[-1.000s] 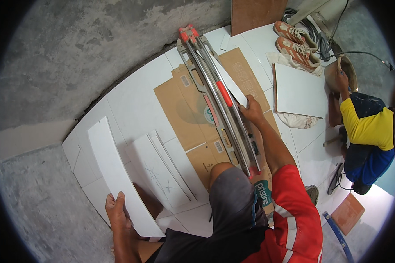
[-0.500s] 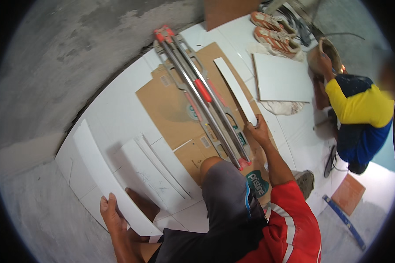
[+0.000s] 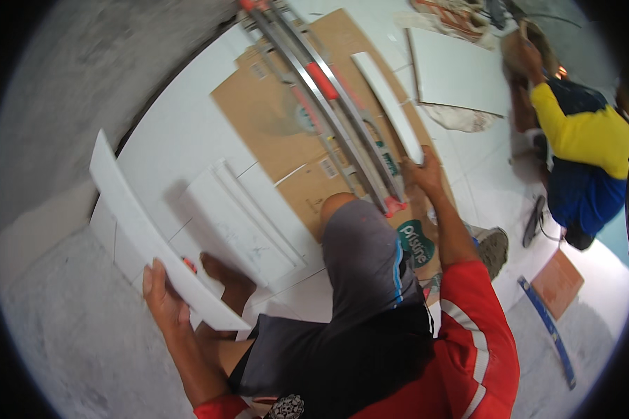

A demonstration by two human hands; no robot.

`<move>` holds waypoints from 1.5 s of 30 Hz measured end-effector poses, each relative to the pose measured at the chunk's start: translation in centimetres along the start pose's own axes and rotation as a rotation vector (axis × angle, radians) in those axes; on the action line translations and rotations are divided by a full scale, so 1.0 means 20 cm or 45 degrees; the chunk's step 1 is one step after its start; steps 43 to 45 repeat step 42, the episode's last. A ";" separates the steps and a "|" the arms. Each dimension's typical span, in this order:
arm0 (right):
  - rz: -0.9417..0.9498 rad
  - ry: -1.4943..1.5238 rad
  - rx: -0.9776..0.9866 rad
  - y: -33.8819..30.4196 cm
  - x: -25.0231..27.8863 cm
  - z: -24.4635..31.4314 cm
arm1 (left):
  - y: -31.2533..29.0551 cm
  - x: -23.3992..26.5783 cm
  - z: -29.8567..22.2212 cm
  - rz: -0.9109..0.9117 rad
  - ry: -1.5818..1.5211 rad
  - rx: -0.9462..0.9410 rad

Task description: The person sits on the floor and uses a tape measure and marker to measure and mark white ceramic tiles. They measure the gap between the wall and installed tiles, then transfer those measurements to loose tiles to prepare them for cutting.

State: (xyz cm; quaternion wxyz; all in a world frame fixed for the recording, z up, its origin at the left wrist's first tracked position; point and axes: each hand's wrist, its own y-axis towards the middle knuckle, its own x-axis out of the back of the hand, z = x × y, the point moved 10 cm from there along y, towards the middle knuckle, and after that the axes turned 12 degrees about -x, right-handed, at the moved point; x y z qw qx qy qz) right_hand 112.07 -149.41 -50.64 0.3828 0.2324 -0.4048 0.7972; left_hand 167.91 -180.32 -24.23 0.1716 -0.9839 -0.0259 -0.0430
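My left hand (image 3: 166,299) is closed on the edge of a wide white tile piece (image 3: 147,227), held tilted above the floor at the left. Closed around the near end of a narrow white tile strip (image 3: 391,108) is my right hand (image 3: 426,172). That strip lies along the right side of a manual tile cutter (image 3: 323,82), which has steel rails and red parts. Beneath the cutter is flattened brown cardboard (image 3: 265,150). More cut white tile pieces (image 3: 234,230) lie on the tiled floor between my left hand and the cardboard.
A square white tile (image 3: 454,70) rests on a cloth at the far right, with orange shoes (image 3: 454,17) behind it. Another person in a yellow-and-blue top (image 3: 583,140) crouches at the right, holding a bucket (image 3: 538,45). A reddish tile (image 3: 557,285) and blue level (image 3: 552,335) lie nearby.
The view has shifted, so the scene sits higher in the picture. The narrow strip has come slightly nearer to me along the cutter. Both hands keep their hold.
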 end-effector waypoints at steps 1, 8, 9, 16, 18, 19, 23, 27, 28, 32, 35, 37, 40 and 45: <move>-0.055 0.161 0.097 -0.03 0.03 0.03 | 0.01 0.02 -0.01 0.013 0.003 0.000; 0.192 0.530 0.072 -0.59 0.05 0.60 | 0.05 0.21 -0.15 -0.065 -0.129 -0.106; 0.303 0.546 0.026 -0.68 -0.02 0.69 | 0.04 0.21 -0.18 -0.118 -0.145 -0.114; 0.614 0.389 0.071 -1.09 -1.00 0.84 | 0.03 0.31 -0.17 -0.109 -0.264 -0.150; 0.621 0.227 0.008 -1.16 -1.19 0.76 | 0.01 0.31 -0.17 -0.076 -0.305 -0.140; 0.640 0.092 -0.033 -1.18 -1.24 0.72 | 0.00 0.30 -0.18 -0.055 -0.326 -0.133; 0.640 -0.095 -0.011 -1.24 -1.35 0.53 | -0.05 0.25 -0.20 -0.069 -0.313 -0.109; 0.565 -0.312 -0.001 -1.23 -1.38 0.47 | -0.08 0.20 -0.18 -0.005 -0.248 -0.084; 0.573 -0.367 -0.012 -1.21 -1.40 0.45 | -0.08 0.19 -0.16 0.024 -0.217 -0.078; 0.564 -0.486 0.029 -1.19 -1.47 0.42 | -0.07 0.10 -0.06 -0.046 -0.091 -0.027; 0.570 -0.514 0.031 -1.19 -1.48 0.40 | -0.05 -0.02 0.06 0.028 -0.066 0.028; 0.632 -0.532 -0.035 -1.18 -1.49 0.36 | -0.02 -0.10 0.14 0.057 0.008 0.075; 0.850 -0.513 -0.220 -1.22 -1.47 0.38 | 0.02 -0.15 0.25 0.084 0.093 0.117; 0.992 -0.440 -0.371 -1.22 -1.38 0.46 | 0.06 -0.17 0.35 0.111 0.141 0.117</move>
